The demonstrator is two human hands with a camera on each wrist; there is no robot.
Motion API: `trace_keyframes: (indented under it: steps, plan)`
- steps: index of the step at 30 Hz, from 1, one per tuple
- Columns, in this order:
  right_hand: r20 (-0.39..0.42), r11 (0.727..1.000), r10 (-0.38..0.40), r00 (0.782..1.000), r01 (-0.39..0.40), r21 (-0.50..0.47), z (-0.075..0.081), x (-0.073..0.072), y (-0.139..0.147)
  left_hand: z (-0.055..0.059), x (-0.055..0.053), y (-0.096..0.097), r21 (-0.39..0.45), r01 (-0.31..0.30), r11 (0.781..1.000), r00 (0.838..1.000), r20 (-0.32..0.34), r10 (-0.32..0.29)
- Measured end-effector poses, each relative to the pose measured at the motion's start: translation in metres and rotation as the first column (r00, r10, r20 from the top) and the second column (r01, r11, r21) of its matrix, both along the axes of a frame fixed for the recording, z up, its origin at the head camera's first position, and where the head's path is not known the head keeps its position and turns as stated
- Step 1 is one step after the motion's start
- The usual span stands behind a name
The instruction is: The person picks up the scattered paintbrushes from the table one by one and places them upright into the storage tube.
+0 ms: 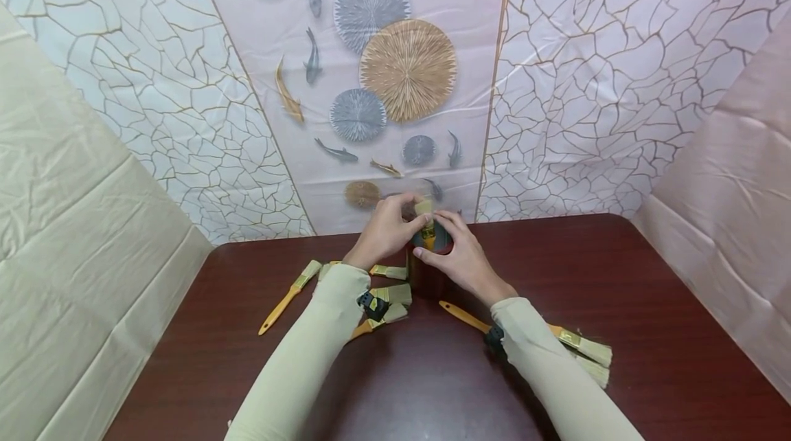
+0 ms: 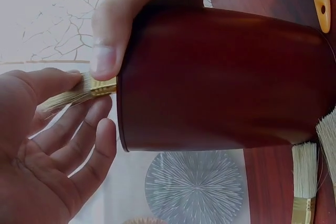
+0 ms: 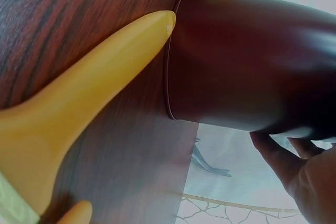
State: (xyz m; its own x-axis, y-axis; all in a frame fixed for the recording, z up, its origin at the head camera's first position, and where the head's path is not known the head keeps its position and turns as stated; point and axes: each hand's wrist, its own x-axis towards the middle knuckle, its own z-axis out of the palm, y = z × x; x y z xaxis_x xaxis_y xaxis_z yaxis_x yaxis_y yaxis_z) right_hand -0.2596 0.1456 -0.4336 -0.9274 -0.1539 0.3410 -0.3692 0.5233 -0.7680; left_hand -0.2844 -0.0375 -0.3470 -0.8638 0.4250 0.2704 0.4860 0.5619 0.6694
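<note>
"What's biggest over there?"

"The patterned cloth (image 1: 395, 84) hanging on the far side, printed with discs and fish. Next is the dark, wood-grained bench (image 1: 556, 255)."

"And standing on it?"

"A dark red cup (image 2: 220, 77), upright, at the far side of the bench, about midway across."

"What are the hands doing?"

"The right hand (image 1: 467, 259) is clamped on the cup near its rim, thumb over the edge. The left hand (image 1: 384, 229) comes in from the left, thumb and fingers pinching a paintbrush (image 1: 428, 228)."

"Where's that brush exactly?"

"In the cup's mouth, pale bristles up, yellow handle down inside."

"Any others?"

"One loose brush (image 1: 289, 298) lies well to the left, bristles toward the far side. More brushes (image 1: 391, 295) lie left of the cup, partly behind the left sleeve (image 1: 309, 352). To the right, two bristle ends (image 1: 593, 355) poke out past the right sleeve (image 1: 556, 358)."

"Smallest?"

"A black wrist camera (image 1: 373, 305) on the left wrist."
</note>
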Motion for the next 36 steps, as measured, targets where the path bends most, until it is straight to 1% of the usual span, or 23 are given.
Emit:
trace_keyframes:
  steps: [4,7,11,14,18,23,26,29,31,33,36]
  plan:
    - [-0.007,1.000,0.004,1.000,-0.004,-0.003,0.001,0.001,-0.001,0.000,-0.001,-0.001,-0.036,-0.006,0.999,1.000,-0.001,0.006]
    - [-0.007,1.000,0.007,1.000,-0.007,-0.004,0.000,0.001,-0.001,-0.001,-0.003,0.000,-0.057,-0.006,0.998,1.000,0.014,0.007]
    - [-0.004,1.000,0.003,1.000,-0.003,-0.007,-0.001,0.003,0.000,-0.005,-0.006,0.001,-0.088,0.007,0.996,0.999,0.042,-0.003]
    - [0.000,1.000,-0.002,1.000,0.002,-0.006,-0.001,0.004,0.000,-0.009,-0.007,0.001,-0.094,0.018,0.995,0.998,0.054,-0.013]
    - [0.011,1.000,-0.003,1.000,0.003,0.001,-0.002,0.005,-0.001,-0.017,-0.011,-0.002,-0.071,0.017,0.997,0.998,0.055,-0.014]
    - [0.010,1.000,-0.001,1.000,0.001,-0.011,-0.004,0.006,-0.003,-0.029,-0.020,-0.007,-0.051,-0.036,0.998,0.999,0.028,0.038]
    - [0.010,1.000,-0.002,1.000,0.002,-0.014,-0.005,0.005,-0.003,-0.034,-0.026,-0.009,-0.004,-0.053,0.999,0.998,0.023,0.053]
    - [0.003,1.000,-0.008,1.000,0.008,-0.004,-0.004,0.003,-0.003,-0.037,-0.028,-0.010,0.061,-0.042,0.997,0.999,0.011,0.041]
    - [0.002,1.000,-0.011,1.000,0.011,0.004,-0.003,0.001,-0.003,-0.036,-0.027,-0.013,0.095,-0.046,0.994,0.999,0.008,0.045]
    - [-0.004,1.000,-0.008,1.000,0.008,0.008,-0.002,0.001,-0.002,-0.035,-0.023,-0.017,0.119,-0.057,0.991,0.998,0.001,0.057]
    - [-0.012,1.000,-0.003,1.000,0.004,0.008,-0.003,0.000,-0.001,-0.031,-0.011,-0.028,0.145,-0.061,0.988,0.998,0.015,0.059]
